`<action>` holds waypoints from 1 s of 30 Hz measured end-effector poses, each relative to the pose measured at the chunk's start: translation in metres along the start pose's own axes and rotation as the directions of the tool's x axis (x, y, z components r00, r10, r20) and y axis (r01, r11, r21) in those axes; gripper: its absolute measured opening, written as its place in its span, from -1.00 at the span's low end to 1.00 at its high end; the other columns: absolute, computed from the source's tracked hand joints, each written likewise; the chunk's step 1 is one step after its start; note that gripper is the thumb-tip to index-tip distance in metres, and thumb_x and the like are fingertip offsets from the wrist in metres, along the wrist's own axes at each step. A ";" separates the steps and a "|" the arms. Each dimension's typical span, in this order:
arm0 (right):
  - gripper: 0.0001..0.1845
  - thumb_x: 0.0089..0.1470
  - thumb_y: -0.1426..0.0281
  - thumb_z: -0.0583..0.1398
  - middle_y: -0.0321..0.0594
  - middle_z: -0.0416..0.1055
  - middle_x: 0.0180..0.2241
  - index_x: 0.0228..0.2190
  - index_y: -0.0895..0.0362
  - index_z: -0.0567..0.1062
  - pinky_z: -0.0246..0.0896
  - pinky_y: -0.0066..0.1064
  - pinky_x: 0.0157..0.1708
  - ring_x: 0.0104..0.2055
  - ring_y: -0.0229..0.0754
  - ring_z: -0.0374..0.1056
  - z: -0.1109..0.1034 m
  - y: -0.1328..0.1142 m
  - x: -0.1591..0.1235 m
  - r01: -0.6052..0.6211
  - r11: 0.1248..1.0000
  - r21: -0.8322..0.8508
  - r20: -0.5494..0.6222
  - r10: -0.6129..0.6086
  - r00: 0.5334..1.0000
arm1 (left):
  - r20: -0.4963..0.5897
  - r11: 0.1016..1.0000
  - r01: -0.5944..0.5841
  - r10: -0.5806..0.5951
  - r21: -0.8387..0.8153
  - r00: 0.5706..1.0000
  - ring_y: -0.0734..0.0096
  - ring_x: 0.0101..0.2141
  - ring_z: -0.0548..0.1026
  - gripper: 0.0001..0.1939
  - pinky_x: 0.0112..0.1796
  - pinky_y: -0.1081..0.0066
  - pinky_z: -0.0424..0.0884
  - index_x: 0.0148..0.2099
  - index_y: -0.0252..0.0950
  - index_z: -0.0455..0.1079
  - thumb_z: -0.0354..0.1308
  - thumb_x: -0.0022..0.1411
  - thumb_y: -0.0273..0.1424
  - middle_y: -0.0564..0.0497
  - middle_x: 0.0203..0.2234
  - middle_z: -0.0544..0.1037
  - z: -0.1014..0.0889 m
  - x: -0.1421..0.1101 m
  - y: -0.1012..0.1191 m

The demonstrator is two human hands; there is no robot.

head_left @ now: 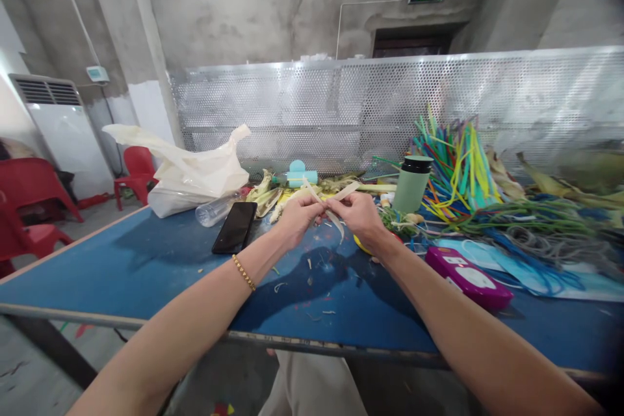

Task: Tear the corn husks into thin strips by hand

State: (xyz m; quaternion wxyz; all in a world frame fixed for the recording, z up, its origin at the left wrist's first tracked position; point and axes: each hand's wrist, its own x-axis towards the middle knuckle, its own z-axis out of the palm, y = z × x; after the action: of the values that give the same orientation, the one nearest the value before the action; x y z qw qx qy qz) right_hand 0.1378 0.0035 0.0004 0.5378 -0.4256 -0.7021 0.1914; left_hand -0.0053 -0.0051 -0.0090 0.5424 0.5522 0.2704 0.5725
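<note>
Over the middle of the blue table (160, 273), my left hand (298, 216) and my right hand (363, 216) meet fingertip to fingertip. Both are closed in a pinch on thin, pale strips that look like corn husk (347, 192). The strips cross between the fingers, with ends sticking up and one end hanging below. How they are joined is hidden by my fingertips. A gold bead bracelet circles my left wrist. Beyond my hands lie pale husk pieces (266, 198), and small scraps (309, 264) are scattered on the tabletop beneath.
Left of my hands are a black phone (235, 227), a clear plastic bottle (214, 210) and a white bag (195, 172). Rightward stand a green tumbler (412, 187), colourful strips (463, 162), tangled cords (541, 224) and a purple box (468, 277). A perforated metal panel (292, 104) rises behind.
</note>
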 end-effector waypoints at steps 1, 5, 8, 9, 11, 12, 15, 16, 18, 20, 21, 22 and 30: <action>-0.72 -0.08 0.27 0.23 -0.08 0.54 -0.48 -0.49 0.27 0.58 0.22 -0.42 -0.52 -0.46 -0.15 0.39 0.000 -0.001 0.000 -0.009 1.000 0.024 0.005 0.009 1.000 | 0.001 1.000 -0.005 0.005 -0.002 1.000 0.60 -0.55 0.32 -0.95 -0.48 0.49 0.18 -0.45 -0.40 0.39 0.22 -0.01 -0.53 0.05 -0.58 0.41 0.000 0.000 0.000; -0.74 -0.11 0.28 0.24 -0.11 0.53 -0.51 -0.52 0.27 0.56 0.21 -0.42 -0.53 -0.50 -0.17 0.38 0.000 -0.004 0.000 -0.046 0.994 0.095 0.009 0.045 0.999 | 0.006 1.000 -0.006 0.006 0.008 1.000 0.60 -0.56 0.32 -0.94 -0.48 0.49 0.18 -0.46 -0.40 0.39 0.23 -0.02 -0.53 0.04 -0.59 0.43 0.000 0.000 0.002; -0.74 -0.14 0.28 0.24 -0.11 0.53 -0.52 -0.54 0.27 0.55 0.20 -0.42 -0.55 -0.52 -0.18 0.37 -0.001 -0.003 0.001 -0.060 0.994 0.093 0.005 0.060 0.998 | 0.009 0.999 -0.003 0.002 0.032 1.000 0.59 -0.57 0.33 -0.93 -0.50 0.49 0.17 -0.47 -0.41 0.38 0.23 0.00 -0.53 0.01 -0.60 0.44 0.000 0.000 0.003; -0.74 -0.14 0.28 0.25 -0.11 0.52 -0.52 -0.54 0.27 0.55 0.20 -0.42 -0.55 -0.52 -0.18 0.37 -0.002 -0.002 0.001 -0.061 0.994 0.091 0.008 0.060 0.998 | 0.013 0.999 -0.002 0.001 0.036 1.000 0.59 -0.57 0.33 -0.92 -0.50 0.49 0.16 -0.47 -0.41 0.38 0.22 0.01 -0.53 0.00 -0.60 0.45 0.000 0.000 0.003; -0.73 -0.14 0.27 0.25 -0.10 0.52 -0.52 -0.53 0.27 0.56 0.21 -0.42 -0.55 -0.52 -0.18 0.37 -0.002 0.000 0.002 -0.063 0.994 0.094 0.014 0.062 0.998 | 0.020 0.999 0.001 -0.002 0.035 1.000 0.58 -0.58 0.33 -0.92 -0.51 0.49 0.15 -0.49 -0.40 0.37 0.21 0.01 -0.54 -0.01 -0.61 0.46 0.000 -0.001 0.004; -0.73 -0.14 0.27 0.25 -0.10 0.52 -0.52 -0.53 0.27 0.56 0.22 -0.41 -0.55 -0.52 -0.17 0.38 -0.002 0.000 0.002 -0.067 0.993 0.098 0.017 0.066 0.998 | 0.024 0.999 0.002 -0.003 0.035 1.000 0.58 -0.58 0.33 -0.91 -0.51 0.49 0.15 -0.50 -0.39 0.36 0.20 0.01 -0.55 -0.01 -0.61 0.46 0.000 -0.001 0.004; -0.74 -0.15 0.27 0.24 -0.10 0.52 -0.54 -0.55 0.26 0.55 0.23 -0.40 -0.56 -0.53 -0.16 0.38 -0.002 0.000 0.001 -0.092 0.989 0.114 0.032 0.089 0.996 | 0.029 0.999 0.006 -0.007 0.039 1.000 0.59 -0.60 0.32 -0.88 -0.52 0.48 0.15 -0.52 -0.39 0.35 0.20 0.01 -0.54 -0.03 -0.63 0.47 0.001 -0.003 0.006; -0.75 -0.16 0.28 0.24 -0.10 0.51 -0.54 -0.55 0.25 0.54 0.23 -0.40 -0.56 -0.53 -0.16 0.38 -0.003 -0.001 0.001 -0.104 0.987 0.122 0.040 0.100 0.994 | 0.032 0.999 0.006 -0.007 0.039 0.999 0.59 -0.61 0.31 -0.88 -0.52 0.48 0.14 -0.53 -0.39 0.35 0.21 0.01 -0.54 -0.03 -0.63 0.47 0.001 -0.003 0.006; -0.77 -0.17 0.29 0.24 -0.11 0.51 -0.56 -0.57 0.24 0.54 0.23 -0.40 -0.57 -0.54 -0.16 0.38 -0.003 -0.006 0.000 -0.128 0.982 0.135 0.051 0.123 0.991 | 0.041 0.999 0.006 -0.008 0.038 0.999 0.59 -0.62 0.30 -0.88 -0.53 0.48 0.13 -0.53 -0.39 0.35 0.21 0.01 -0.54 -0.03 -0.64 0.47 0.001 -0.003 0.007; -0.79 -0.18 0.31 0.24 -0.13 0.49 -0.59 -0.59 0.23 0.53 0.22 -0.41 -0.58 -0.55 -0.17 0.37 -0.004 -0.011 -0.001 -0.142 0.980 0.141 0.051 0.136 0.989 | 0.046 0.999 0.004 -0.006 0.038 0.999 0.59 -0.62 0.30 -0.90 -0.53 0.48 0.13 -0.52 -0.39 0.37 0.21 0.00 -0.55 -0.02 -0.64 0.46 0.001 -0.002 0.007; -0.80 -0.19 0.31 0.24 -0.14 0.49 -0.60 -0.60 0.22 0.53 0.21 -0.41 -0.59 -0.56 -0.18 0.36 -0.004 -0.014 -0.002 -0.144 0.979 0.141 0.047 0.139 0.989 | 0.045 0.999 0.004 -0.006 0.037 0.999 0.59 -0.61 0.30 -0.90 -0.52 0.48 0.13 -0.52 -0.39 0.37 0.21 -0.01 -0.55 -0.02 -0.64 0.46 0.001 -0.002 0.007; -0.81 -0.19 0.32 0.24 -0.15 0.48 -0.62 -0.61 0.22 0.53 0.20 -0.42 -0.60 -0.56 -0.18 0.36 -0.003 -0.016 -0.002 -0.144 0.979 0.141 0.043 0.139 0.989 | 0.045 0.999 0.004 -0.005 0.038 0.999 0.58 -0.61 0.30 -0.90 -0.52 0.48 0.14 -0.52 -0.39 0.37 0.21 -0.01 -0.55 -0.03 -0.64 0.46 0.000 -0.002 0.006; -0.78 -0.18 0.30 0.26 -0.16 0.48 -0.59 -0.59 0.24 0.53 0.16 -0.42 -0.57 -0.55 -0.21 0.33 -0.007 -0.011 0.000 -0.116 0.989 0.092 0.011 0.116 0.993 | 0.076 0.999 0.007 -0.010 0.041 0.997 0.58 -0.60 0.30 -0.89 -0.51 0.46 0.13 -0.51 -0.41 0.40 0.25 0.00 -0.49 -0.03 -0.62 0.47 -0.002 0.000 0.003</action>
State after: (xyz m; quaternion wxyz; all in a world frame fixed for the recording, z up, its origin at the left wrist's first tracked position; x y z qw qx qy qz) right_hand 0.1395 -0.0040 0.0107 0.5431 -0.4397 -0.6680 0.2559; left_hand -0.0087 -0.0057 -0.0066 0.5434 0.5834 0.2633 0.5432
